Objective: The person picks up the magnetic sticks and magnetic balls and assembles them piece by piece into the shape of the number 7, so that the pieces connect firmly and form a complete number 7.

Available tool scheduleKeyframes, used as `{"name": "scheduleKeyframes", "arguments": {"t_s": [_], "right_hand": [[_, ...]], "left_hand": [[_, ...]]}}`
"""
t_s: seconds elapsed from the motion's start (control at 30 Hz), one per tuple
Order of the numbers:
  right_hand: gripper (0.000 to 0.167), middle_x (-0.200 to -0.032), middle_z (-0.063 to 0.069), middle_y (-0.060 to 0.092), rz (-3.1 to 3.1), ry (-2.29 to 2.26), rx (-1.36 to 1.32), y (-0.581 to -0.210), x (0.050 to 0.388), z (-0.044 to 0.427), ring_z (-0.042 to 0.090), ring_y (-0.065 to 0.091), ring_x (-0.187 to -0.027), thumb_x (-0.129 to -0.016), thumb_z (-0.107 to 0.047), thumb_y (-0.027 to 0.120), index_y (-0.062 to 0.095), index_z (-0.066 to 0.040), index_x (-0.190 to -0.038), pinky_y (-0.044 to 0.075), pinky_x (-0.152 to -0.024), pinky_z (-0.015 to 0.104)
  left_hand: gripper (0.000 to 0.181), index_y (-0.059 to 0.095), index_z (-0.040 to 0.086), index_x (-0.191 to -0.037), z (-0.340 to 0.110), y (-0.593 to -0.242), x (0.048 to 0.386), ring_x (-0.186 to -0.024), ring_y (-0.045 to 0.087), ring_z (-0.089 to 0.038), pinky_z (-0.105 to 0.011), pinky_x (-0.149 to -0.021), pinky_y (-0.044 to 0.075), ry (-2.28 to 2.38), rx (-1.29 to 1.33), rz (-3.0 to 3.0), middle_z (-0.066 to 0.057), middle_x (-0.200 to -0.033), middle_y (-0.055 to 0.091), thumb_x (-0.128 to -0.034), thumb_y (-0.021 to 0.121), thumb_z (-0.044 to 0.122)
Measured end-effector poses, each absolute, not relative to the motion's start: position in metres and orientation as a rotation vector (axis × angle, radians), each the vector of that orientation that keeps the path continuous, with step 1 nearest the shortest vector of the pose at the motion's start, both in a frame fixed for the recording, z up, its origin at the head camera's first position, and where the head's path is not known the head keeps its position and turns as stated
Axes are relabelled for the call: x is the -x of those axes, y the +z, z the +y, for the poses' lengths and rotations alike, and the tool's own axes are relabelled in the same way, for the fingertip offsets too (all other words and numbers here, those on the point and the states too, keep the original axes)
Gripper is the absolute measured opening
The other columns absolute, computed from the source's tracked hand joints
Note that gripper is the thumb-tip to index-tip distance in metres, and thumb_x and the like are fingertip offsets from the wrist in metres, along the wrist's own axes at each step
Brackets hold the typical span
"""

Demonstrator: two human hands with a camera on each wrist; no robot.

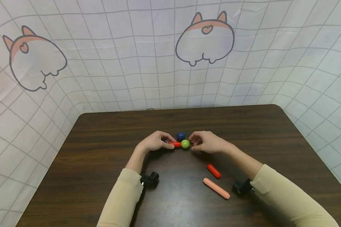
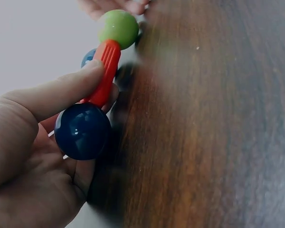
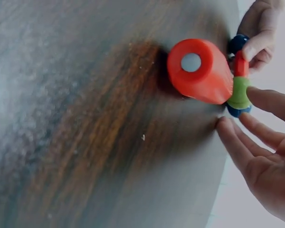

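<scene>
My left hand point(image 1: 157, 141) pinches a short red rod point(image 2: 107, 71) between thumb and fingers. A dark blue ball point(image 2: 82, 131) sits at the rod's end near the palm, and a green ball point(image 1: 185, 144) at its other end. Just behind the green ball is a second blue ball point(image 1: 181, 136); whether the two touch I cannot tell. To the right of the green ball, my right hand point(image 1: 208, 142) has its fingers loosely bent and spread, holding nothing. Its fingertips are close to the ball, with a small gap in the head view.
Toward the front right of the dark wooden table point(image 1: 102, 164) lie a loose red rod point(image 1: 214, 171), with a grey disc in its end, and a longer orange-pink rod point(image 1: 216, 188). A white grid-patterned curtain point(image 1: 130, 63) hangs behind the table.
</scene>
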State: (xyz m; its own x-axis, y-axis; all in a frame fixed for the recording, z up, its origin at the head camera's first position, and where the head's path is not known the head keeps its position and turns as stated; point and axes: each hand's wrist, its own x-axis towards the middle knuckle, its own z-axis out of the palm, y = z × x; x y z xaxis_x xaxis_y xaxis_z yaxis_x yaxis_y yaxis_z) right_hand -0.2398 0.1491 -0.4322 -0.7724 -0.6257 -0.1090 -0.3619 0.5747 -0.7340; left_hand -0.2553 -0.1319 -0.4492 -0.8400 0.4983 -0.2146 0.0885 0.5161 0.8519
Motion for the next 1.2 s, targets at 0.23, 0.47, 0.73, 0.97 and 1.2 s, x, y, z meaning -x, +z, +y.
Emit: {"name": "scheduleKeyframes", "arguments": {"t_s": [0.23, 0.47, 0.73, 0.97, 1.2], "right_hand": [[0.037, -0.116, 0.011, 0.067, 2.432, -0.948, 0.8, -0.425, 0.234, 0.16, 0.022, 0.067, -0.104, -0.096, -0.018, 0.075, 0.064, 0.001, -0.126, 0.054, -0.09, 0.039], [0.04, -0.121, 0.012, 0.066, 2.424, -0.852, 0.808, -0.413, 0.223, 0.173, 0.025, 0.066, -0.108, -0.098, -0.022, 0.072, 0.063, 0.0, -0.131, 0.053, -0.092, 0.044], [0.031, -0.098, 0.0, 0.066, 2.42, -0.795, 0.83, -0.405, 0.207, 0.184, 0.016, 0.062, -0.088, -0.097, -0.024, 0.073, 0.067, -0.003, -0.12, 0.052, -0.078, 0.035], [0.019, -0.081, -0.004, 0.064, 2.366, -0.743, 0.786, -0.401, 0.19, 0.188, 0.013, 0.058, -0.069, -0.094, -0.026, 0.076, 0.066, -0.011, -0.099, 0.048, -0.065, 0.032], [0.02, -0.077, -0.005, 0.063, 2.373, -0.73, 0.774, -0.404, 0.184, 0.192, 0.012, 0.056, -0.066, -0.092, -0.028, 0.078, 0.064, -0.014, -0.095, 0.046, -0.062, 0.03]], "left_hand": [[0.02, 0.08, 0.011, -0.109, -0.13, -0.449, 0.255, -0.094, 0.059, -0.022, -0.035, -0.086, 0.047, 1.276, -0.477, 2.332, -0.002, -0.103, 0.07, -0.0894, 0.082, 0.016], [0.02, 0.08, 0.013, -0.108, -0.13, -0.452, 0.253, -0.099, 0.058, -0.021, -0.037, -0.089, 0.047, 1.298, -0.466, 2.356, 0.0, -0.109, 0.07, -0.0888, 0.083, 0.016], [0.02, 0.08, 0.014, -0.107, -0.132, -0.455, 0.252, -0.097, 0.057, -0.021, -0.036, -0.087, 0.046, 1.31, -0.446, 2.366, 0.0, -0.107, 0.07, -0.0879, 0.084, 0.016], [0.021, 0.08, 0.013, -0.107, -0.133, -0.457, 0.251, -0.098, 0.057, -0.021, -0.036, -0.087, 0.046, 1.332, -0.454, 2.365, 0.0, -0.104, 0.071, -0.0872, 0.084, 0.015], [0.021, 0.08, 0.013, -0.108, -0.132, -0.459, 0.249, -0.098, 0.058, -0.02, -0.037, -0.088, 0.046, 1.332, -0.45, 2.378, 0.001, -0.104, 0.071, -0.0873, 0.084, 0.015]]}}
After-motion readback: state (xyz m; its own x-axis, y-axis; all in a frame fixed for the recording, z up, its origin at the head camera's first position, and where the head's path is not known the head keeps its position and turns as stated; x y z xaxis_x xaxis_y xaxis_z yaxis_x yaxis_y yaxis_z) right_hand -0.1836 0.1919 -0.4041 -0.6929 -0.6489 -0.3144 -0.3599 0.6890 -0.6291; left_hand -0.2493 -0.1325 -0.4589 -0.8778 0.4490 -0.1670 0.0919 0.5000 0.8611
